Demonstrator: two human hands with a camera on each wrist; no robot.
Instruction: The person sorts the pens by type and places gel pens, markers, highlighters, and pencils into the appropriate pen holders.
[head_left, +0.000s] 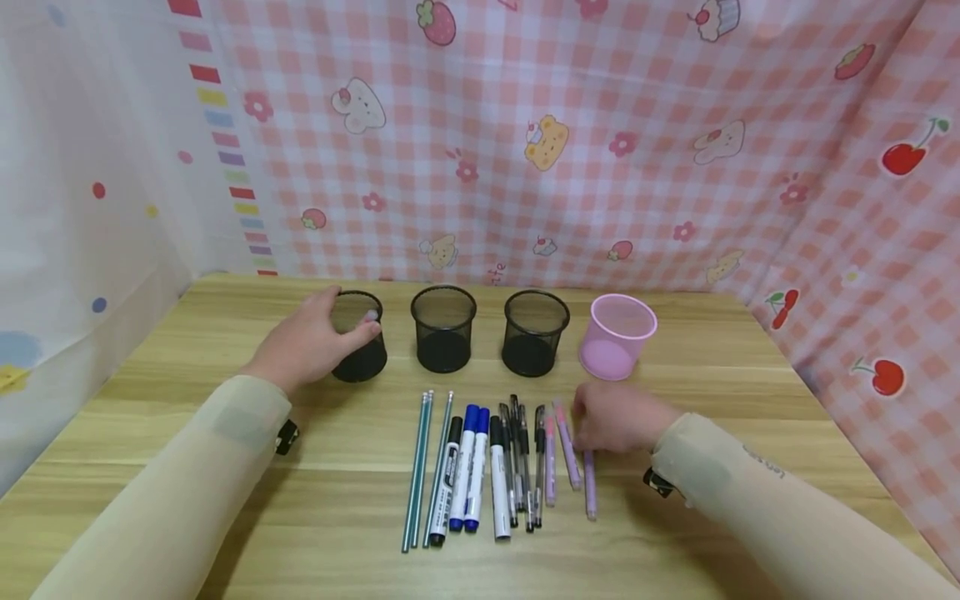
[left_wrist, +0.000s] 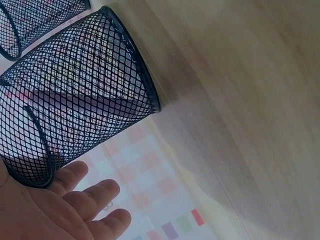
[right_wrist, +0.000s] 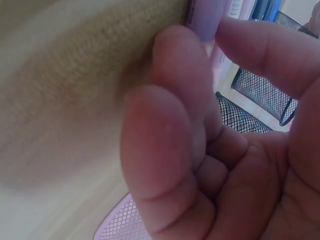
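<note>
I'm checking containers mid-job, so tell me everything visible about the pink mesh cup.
The round pink metal-looking mesh cup stands upright on the pale wood-grain table, right of the nearest black mesh cup. Its see-through wall narrows from a thicker rim to a deeper-pink base. Nothing shows inside. The right grip lies just in front; whether they touch is unclear.

2 cream sleeves [head_left: 168, 475]; 2 black wrist devices [head_left: 286, 436]; dark lettering [head_left: 763, 461], right sleeve [head_left: 817, 521]
</note>
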